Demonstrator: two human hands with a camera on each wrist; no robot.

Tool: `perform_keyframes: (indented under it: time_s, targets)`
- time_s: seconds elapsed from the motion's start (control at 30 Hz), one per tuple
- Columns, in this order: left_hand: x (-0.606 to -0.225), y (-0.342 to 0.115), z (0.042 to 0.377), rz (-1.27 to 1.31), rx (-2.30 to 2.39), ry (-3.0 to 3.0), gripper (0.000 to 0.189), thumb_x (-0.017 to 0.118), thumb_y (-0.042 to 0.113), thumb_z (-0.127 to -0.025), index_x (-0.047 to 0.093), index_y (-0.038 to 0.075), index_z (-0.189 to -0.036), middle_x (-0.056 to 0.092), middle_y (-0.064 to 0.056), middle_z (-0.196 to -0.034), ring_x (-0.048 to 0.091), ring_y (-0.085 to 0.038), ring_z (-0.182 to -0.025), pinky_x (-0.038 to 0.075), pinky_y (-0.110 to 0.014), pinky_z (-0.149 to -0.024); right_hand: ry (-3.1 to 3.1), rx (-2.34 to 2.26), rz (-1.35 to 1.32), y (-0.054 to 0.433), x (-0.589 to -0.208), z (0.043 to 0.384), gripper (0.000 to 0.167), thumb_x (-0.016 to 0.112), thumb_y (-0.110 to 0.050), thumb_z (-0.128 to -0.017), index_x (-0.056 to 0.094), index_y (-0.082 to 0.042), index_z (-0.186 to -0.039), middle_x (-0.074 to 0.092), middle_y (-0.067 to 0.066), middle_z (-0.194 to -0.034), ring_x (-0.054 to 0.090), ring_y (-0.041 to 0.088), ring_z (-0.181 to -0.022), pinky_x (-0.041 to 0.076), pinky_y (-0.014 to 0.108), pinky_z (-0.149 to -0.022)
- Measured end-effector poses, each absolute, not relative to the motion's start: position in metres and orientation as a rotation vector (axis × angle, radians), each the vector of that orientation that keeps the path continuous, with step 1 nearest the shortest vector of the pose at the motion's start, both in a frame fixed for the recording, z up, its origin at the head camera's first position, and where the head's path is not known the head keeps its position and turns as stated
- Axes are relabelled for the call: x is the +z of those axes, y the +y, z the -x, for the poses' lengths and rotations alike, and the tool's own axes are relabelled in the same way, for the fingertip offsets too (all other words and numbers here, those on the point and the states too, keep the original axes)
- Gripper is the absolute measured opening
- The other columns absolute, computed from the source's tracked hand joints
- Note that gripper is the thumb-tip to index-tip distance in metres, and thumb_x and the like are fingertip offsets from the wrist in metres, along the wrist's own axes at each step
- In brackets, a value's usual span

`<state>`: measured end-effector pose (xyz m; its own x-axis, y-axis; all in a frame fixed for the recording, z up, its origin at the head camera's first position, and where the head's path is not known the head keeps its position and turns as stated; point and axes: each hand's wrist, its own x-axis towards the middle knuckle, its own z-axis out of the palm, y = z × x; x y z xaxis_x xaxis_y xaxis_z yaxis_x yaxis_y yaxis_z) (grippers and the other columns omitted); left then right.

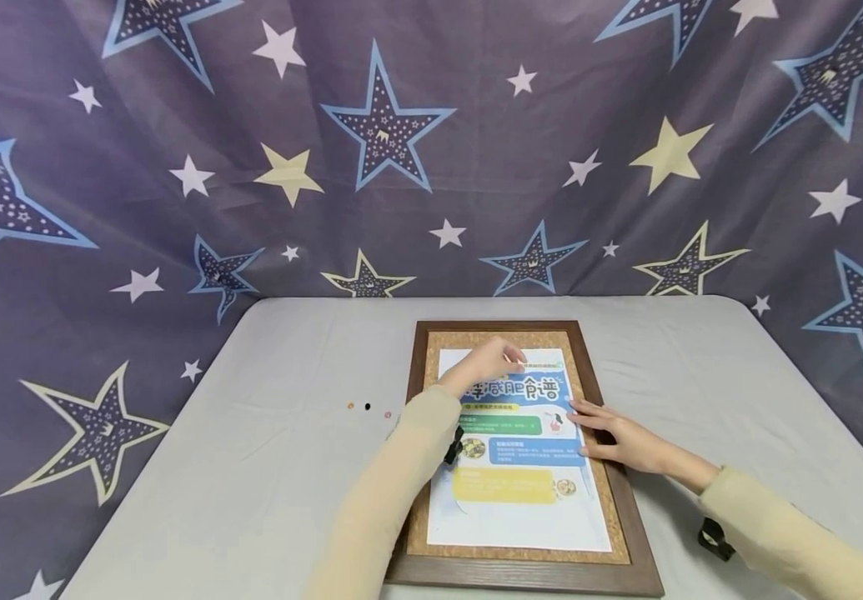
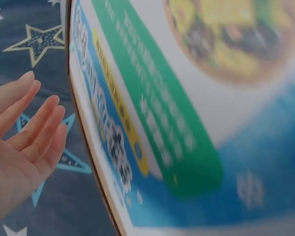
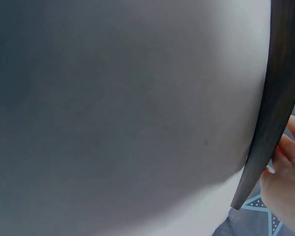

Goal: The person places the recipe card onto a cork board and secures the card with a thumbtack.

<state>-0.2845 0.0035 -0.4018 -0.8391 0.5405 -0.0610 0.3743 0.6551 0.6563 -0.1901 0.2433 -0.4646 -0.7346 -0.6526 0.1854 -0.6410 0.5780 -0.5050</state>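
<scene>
A printed poster with Chinese text and colored bands lies on a wood-framed cork board. Above the poster's upper part is my left hand. In the left wrist view its fingers are loosely bent and nothing shows between them. My right hand rests across the board's right side, fingers spread and fairly straight, the tips on the poster's right edge. The right wrist view has the right hand partly hidden behind the dark frame.
Left of the board, three small round pieces lie on the pale tablecloth: an orange one, a black one and a pinkish one. A star-patterned curtain hangs behind the table.
</scene>
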Motion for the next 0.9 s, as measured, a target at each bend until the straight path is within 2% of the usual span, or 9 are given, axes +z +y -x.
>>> perform_keyframes:
  time_s: [0.13,0.37,0.63,0.8,0.9]
  targets:
    - [-0.403,-0.010,0.288,-0.795,0.907,2.637,0.022,0.057,0.012,-0.086,0.063,0.004,-0.105,0.062,-0.008,-0.101,0.057,-0.017,-0.089,0.046,-0.029,-0.076,2.780,-0.872,1.149,0.244,-0.465,0.190,0.053,0.062,-0.024,-0.082,0.047,0.007,-0.123,0.035,0.027,-0.132,0.030,0.046,-0.119,0.029,0.055,-0.090]
    - [-0.400,-0.034,0.287,-0.752,0.928,2.620,0.025,0.059,0.012,-0.085,0.062,0.002,-0.108,0.061,-0.009,-0.103,0.057,-0.018,-0.089,0.046,-0.028,-0.077,2.788,-0.864,1.167,0.244,-0.465,0.190,0.053,0.062,-0.024,-0.082,0.047,0.006,-0.123,0.036,0.027,-0.132,0.031,0.045,-0.119,0.027,0.055,-0.091]
    - [-0.402,-0.062,0.282,-0.741,0.941,2.633,0.026,0.061,0.015,-0.083,0.062,0.005,-0.107,0.062,-0.009,-0.101,0.056,-0.020,-0.090,0.046,-0.028,-0.073,2.793,-0.867,1.166,0.244,-0.465,0.189,0.053,0.062,-0.024,-0.082,0.048,0.007,-0.122,0.037,0.027,-0.131,0.031,0.045,-0.119,0.026,0.056,-0.091]
    - [-0.404,-0.080,0.277,-0.760,0.907,2.696,0.024,0.062,0.014,-0.082,0.064,0.005,-0.105,0.063,-0.007,-0.096,0.056,-0.018,-0.085,0.046,-0.026,-0.067,2.787,-0.874,1.167,0.244,-0.465,0.190,0.053,0.062,-0.024,-0.082,0.047,0.006,-0.123,0.036,0.027,-0.132,0.030,0.044,-0.120,0.025,0.057,-0.091]
    - [-0.403,-0.092,0.272,-0.755,0.911,2.697,0.025,0.062,0.013,-0.083,0.063,0.003,-0.105,0.062,-0.010,-0.098,0.056,-0.018,-0.083,0.046,-0.026,-0.066,2.788,-0.877,1.171,0.244,-0.464,0.189,0.053,0.062,-0.024,-0.082,0.047,0.006,-0.123,0.036,0.027,-0.132,0.030,0.042,-0.121,0.025,0.057,-0.091]
